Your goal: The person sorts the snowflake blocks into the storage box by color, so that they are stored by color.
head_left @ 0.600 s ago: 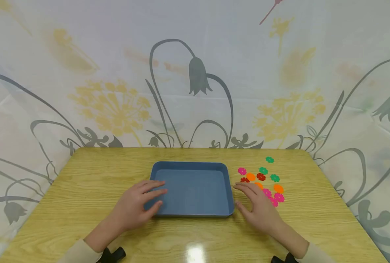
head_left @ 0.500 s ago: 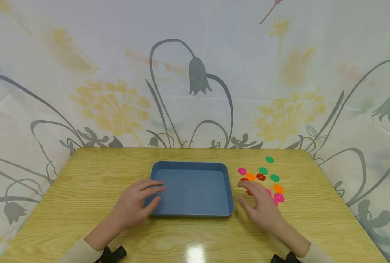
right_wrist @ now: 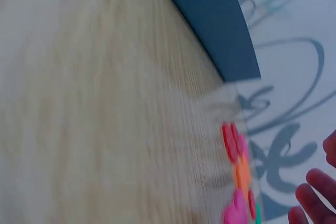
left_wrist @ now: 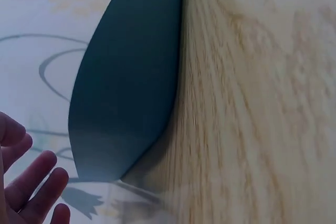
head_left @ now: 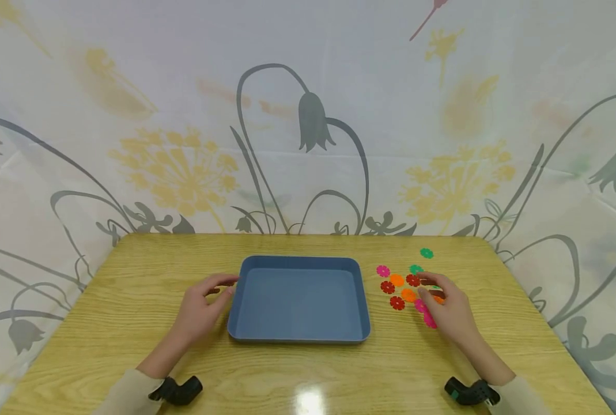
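A blue rectangular tray (head_left: pixel 299 340) lies on the wooden table with nothing inside. Beside its left wall is the left hand (head_left: pixel 202 311), fingers relaxed and holding nothing; whether the fingertips touch the wall cannot be told. To the right of the tray lie several flower-shaped pieces: dark red (head_left: pixel 397 302), orange (head_left: pixel 396 280), pink (head_left: pixel 382 271) and green (head_left: pixel 426 253). Over the right part of these hovers the right hand (head_left: pixel 450 311), fingers loosely bent, partly hiding some pieces. No piece shows between its fingers. In the right wrist view its fingers (right_wrist: pixel 315 198) appear at the edge, apart from the pieces.
The wooden table (head_left: pixel 308 369) ends at the back against a pale curtain (head_left: pixel 308 173) with a floral print. Black camera mounts sit at both wrists. A light reflection shows near the front of the table.
The left hand has moved left, from over the tray to outside its left wall. The right hand has moved right, away from the tray, uncovering dark red and orange pieces.
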The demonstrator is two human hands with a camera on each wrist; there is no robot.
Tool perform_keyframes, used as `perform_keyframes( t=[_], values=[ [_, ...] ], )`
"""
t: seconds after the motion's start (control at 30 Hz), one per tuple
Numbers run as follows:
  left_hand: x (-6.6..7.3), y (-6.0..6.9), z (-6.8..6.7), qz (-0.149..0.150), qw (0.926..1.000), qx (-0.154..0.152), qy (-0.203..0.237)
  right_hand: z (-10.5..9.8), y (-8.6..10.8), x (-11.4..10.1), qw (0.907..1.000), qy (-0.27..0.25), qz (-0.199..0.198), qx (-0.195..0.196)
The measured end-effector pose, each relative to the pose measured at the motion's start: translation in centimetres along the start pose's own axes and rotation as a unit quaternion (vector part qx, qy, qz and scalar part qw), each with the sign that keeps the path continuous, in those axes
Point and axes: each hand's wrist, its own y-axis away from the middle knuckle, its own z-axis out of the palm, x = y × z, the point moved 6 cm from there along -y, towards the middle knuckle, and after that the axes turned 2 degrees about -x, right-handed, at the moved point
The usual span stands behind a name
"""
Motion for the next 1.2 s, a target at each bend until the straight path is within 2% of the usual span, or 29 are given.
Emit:
perform_keyframes(
  t=[0.17,0.47,0.67,0.9,1.1,1.2],
  values=[
    [-2.1,-0.3,0.0,-0.059,0.9969,-0.011,0.050,-1.1,-1.1,2.3,0.9994,-0.001,0.032,0.011],
    [-4.2,-0.7,1.1,-0.073,0.9875,-0.043,0.133,-2.6,-2.7,6.7,0.9928,0.007,0.119,-0.001],
    [-4.8,-0.8,1.7,-0.089,0.9846,-0.075,0.130,-3.2,-2.9,8.5,0.9891,0.008,0.146,-0.012],
    [-4.5,-1.1,1.6,-0.070,0.9890,-0.091,0.094,-2.8,-2.6,9.5,0.9891,0.008,0.138,-0.050],
    [-2.2,-1.2,1.3,-0.046,0.9891,-0.115,0.080,-2.3,-2.6,9.7,0.9872,-0.008,0.130,-0.092],
    [-1.8,-1.2,1.1,-0.041,0.9876,-0.129,0.079,-2.2,-2.8,9.6,0.9838,-0.017,0.137,-0.115]
  ],
)
